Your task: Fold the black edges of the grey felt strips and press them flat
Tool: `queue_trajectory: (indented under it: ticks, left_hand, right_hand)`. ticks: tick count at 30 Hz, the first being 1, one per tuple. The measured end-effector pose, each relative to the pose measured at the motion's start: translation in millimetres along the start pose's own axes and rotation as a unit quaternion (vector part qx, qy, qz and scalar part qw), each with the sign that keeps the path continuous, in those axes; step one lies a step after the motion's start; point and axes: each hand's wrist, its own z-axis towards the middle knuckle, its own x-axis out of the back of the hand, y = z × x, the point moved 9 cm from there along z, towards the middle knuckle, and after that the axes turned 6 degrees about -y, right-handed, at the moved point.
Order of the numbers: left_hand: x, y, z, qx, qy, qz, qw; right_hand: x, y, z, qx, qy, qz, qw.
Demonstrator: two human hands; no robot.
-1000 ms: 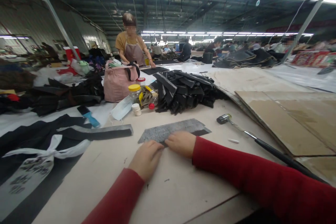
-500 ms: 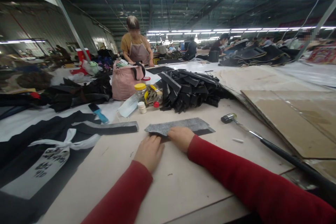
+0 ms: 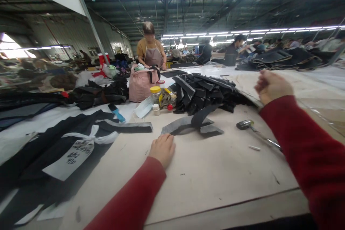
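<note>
My left hand (image 3: 162, 150) lies on the board with its fingers stretched out, fingertips at the near edge of a grey-and-black fabric strip (image 3: 176, 125). A dark strip end (image 3: 204, 115) curls up over that strip, and a forked grey end (image 3: 212, 130) lies to its right. My right hand (image 3: 272, 87) is raised well to the right, away from the strips. Its fingers are curled together and somewhat blurred; whatever is in them, if anything, is hidden. Another grey-edged strip (image 3: 129, 126) lies to the left.
A heap of dark strips (image 3: 206, 88) stands behind, beside a yellow-lidded jar (image 3: 155, 95), a white bottle (image 3: 156, 109) and a pink bag (image 3: 140, 85). Tagged dark fabric (image 3: 88, 165) lies left. A hammer (image 3: 244, 125) and white chalk (image 3: 254, 148) lie right. A co-worker (image 3: 151, 48) stands across.
My right hand has left the strip and swung up to the right. The strip, flat before, now has a raised, curled dark end. My left hand stays near it. The view has turned left.
</note>
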Motion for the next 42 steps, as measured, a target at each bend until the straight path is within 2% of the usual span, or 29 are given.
queue_trajectory:
  ticks: [1, 3, 5, 7, 8, 9, 11, 13, 14, 15, 17, 19, 22, 24, 27, 29, 30, 31, 33, 35, 37, 40, 42]
  left_hand:
    - [-0.3, -0.1, 0.6, 0.001, 0.0, 0.0, 1.0]
    - [-0.2, -0.4, 1.3, 0.002, 0.004, 0.001, 1.0]
    - [0.2, -0.9, 1.1, 0.002, 0.009, 0.001, 1.0]
    - [1.2, -0.5, 0.2, -0.002, 0.014, 0.003, 1.0]
    - [2.2, 0.2, -0.1, -0.004, 0.017, 0.006, 1.0]
    - [3.9, 1.3, -0.2, -0.006, 0.022, 0.011, 1.0]
    - [8.7, 7.0, 1.2, -0.017, 0.039, 0.023, 0.999]
    - [12.9, 18.0, 5.5, -0.045, 0.058, 0.029, 0.997]
    - [13.4, 23.9, 8.9, -0.059, 0.063, 0.026, 0.996]
    - [12.5, 28.9, 13.1, -0.069, 0.062, 0.019, 0.995]
    - [7.4, 35.2, 22.8, -0.072, 0.052, 0.004, 0.996]
    - [1.4, 37.8, 31.1, -0.066, 0.042, -0.006, 0.997]
    - [-3.6, 38.7, 36.7, -0.069, 0.039, -0.01, 0.997]
    - [-3.8, 37.4, 36.8, -0.07, 0.041, -0.011, 0.997]
    - [-2.8, 35.8, 35.3, -0.065, 0.041, -0.012, 0.997]
    - [-3.3, 35.8, 35.0, -0.062, 0.035, -0.013, 0.997]
    - [-3.7, 35.9, 35.1, -0.06, 0.033, -0.013, 0.998]
    - [-4.3, 35.9, 35.2, -0.057, 0.031, -0.013, 0.998]
    - [-5.3, 36.5, 35.6, -0.056, 0.028, -0.014, 0.998]
    - [-6.2, 37.3, 35.7, -0.058, 0.026, -0.016, 0.998]
    - [-6.8, 38.2, 35.5, -0.064, 0.024, -0.019, 0.998]
    - [-6.8, 37.7, 34.7, -0.064, 0.024, -0.024, 0.997]
    - [-6.3, 37.1, 34.1, -0.064, 0.027, -0.027, 0.997]
  right_hand:
    - [21.2, -15.1, 9.8, -0.006, 0.046, 0.004, 0.999]
    - [39.0, -44.0, 16.1, -0.004, 0.062, -0.001, 0.998]
    - [29.0, -61.3, 4.4, 0.001, 0.012, -0.033, 0.999]
    - [-3.5, -57.5, -24.9, -0.019, -0.094, -0.119, 0.988]
    - [-25.7, -44.5, -46.4, -0.05, -0.17, -0.184, 0.967]
    - [-49.3, -27.5, -72.3, -0.078, -0.256, -0.252, 0.93]
    - [-94.9, 11.8, -135.4, -0.109, -0.445, -0.356, 0.815]
    - [-126.2, 35.2, -182.1, -0.059, -0.523, -0.414, 0.743]
    - [-139.2, 44.9, -199.5, -0.029, -0.545, -0.433, 0.718]
    - [-148.4, 54.5, -209.9, -0.016, -0.545, -0.447, 0.709]
    - [-156.2, 74.3, -213.0, -0.037, -0.502, -0.465, 0.728]
    - [-154.7, 97.7, -207.4, -0.122, -0.453, -0.437, 0.768]
    - [-142.9, 131.4, -197.2, -0.302, -0.354, -0.288, 0.837]
    - [-132.9, 139.9, -184.4, -0.356, -0.276, -0.2, 0.87]
    - [-109.9, 127.1, -147.8, -0.322, -0.191, -0.148, 0.915]
    - [-84.0, 109.2, -118.6, -0.286, -0.132, -0.119, 0.942]
    - [-67.2, 96.5, -103.6, -0.256, -0.087, -0.095, 0.958]
    - [-45.9, 77.9, -88.8, -0.194, -0.008, -0.028, 0.981]
    - [-17.0, 43.7, -70.8, -0.092, 0.059, 0.056, 0.992]
    - [-3.6, 13.1, -63.5, -0.025, 0.067, 0.085, 0.994]
    - [-1.5, -10.0, -62.6, 0.008, 0.054, 0.093, 0.994]
    - [-0.6, -29.8, -63.5, 0.028, 0.058, 0.13, 0.989]
    - [6.7, -37.5, -61.1, 0.038, 0.085, 0.147, 0.985]
